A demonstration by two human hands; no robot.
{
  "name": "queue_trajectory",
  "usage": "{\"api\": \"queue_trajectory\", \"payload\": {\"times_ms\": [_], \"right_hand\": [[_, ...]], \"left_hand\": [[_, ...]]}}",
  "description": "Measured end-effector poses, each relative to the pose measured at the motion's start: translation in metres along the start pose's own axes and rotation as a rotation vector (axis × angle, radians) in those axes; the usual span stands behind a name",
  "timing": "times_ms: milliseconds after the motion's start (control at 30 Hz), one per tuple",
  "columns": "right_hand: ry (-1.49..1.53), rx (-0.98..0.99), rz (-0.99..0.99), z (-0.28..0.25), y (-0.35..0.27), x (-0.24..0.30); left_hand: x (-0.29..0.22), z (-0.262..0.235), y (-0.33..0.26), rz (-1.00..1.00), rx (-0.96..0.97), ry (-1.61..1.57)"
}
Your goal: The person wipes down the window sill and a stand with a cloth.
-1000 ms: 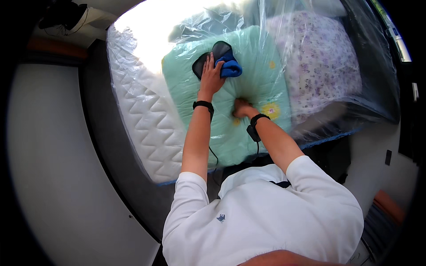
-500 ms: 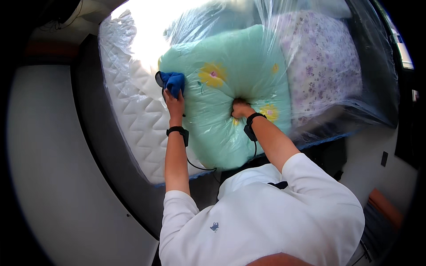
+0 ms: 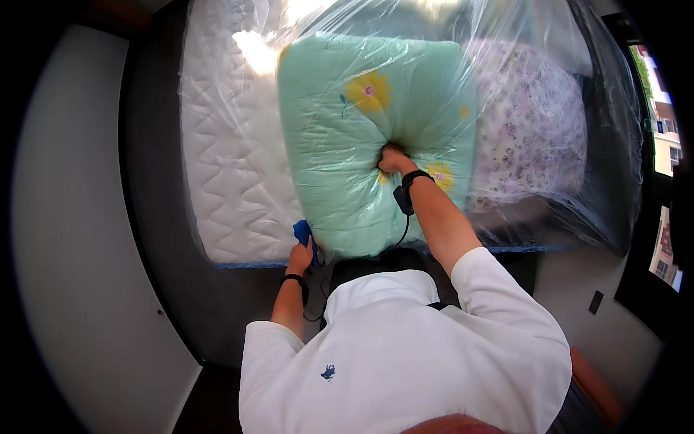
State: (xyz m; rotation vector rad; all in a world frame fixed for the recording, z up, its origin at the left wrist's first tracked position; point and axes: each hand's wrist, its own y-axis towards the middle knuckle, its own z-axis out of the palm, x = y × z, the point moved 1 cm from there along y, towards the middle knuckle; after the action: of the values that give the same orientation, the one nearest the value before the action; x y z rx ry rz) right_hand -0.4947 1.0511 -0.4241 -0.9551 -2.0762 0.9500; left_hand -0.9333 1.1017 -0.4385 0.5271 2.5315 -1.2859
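Note:
A mint-green quilt (image 3: pixel 325 152) with yellow flowers lies folded into a thick block, clear plastic sheeting glossy over it. My right hand (image 3: pixel 393 158) is sunk into a deep hollow at its middle, and creases run out from there. The fingers look curled; their tips are hidden, and I cannot tell what they hold. By the quilt's near left corner, my left hand (image 3: pixel 301 255) is closed on a blue cloth (image 3: pixel 302 231) with a dark part along its side. Both wrists wear black bands, each with a small box and cable.
A white quilted mattress (image 3: pixel 238 173) lies left of the quilt, under plastic. To the right is a bundle of purple-flowered bedding (image 3: pixel 528 137), also beneath the plastic sheeting (image 3: pixel 600 94). A pale panel (image 3: pixel 65 217) stands at the far left, and a window (image 3: pixel 661 108) at the right.
My left hand has come back toward me with the blue cloth, from the quilt's left side to its near corner. My right hand stays in the hollow. The view has shifted.

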Motion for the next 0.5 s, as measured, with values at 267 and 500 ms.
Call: {"api": "queue_trajectory", "payload": {"times_ms": [267,500], "right_hand": [[-0.042,-0.328,0.003,0.013,-0.047,-0.017],[0.083,-0.487,-0.174,0.020,-0.152,0.038]], "left_hand": [[-0.006,-0.070,-0.008,0.058,-0.527,-0.424],[-0.106,-0.101,0.004,0.736,-0.929,-0.145]]}}
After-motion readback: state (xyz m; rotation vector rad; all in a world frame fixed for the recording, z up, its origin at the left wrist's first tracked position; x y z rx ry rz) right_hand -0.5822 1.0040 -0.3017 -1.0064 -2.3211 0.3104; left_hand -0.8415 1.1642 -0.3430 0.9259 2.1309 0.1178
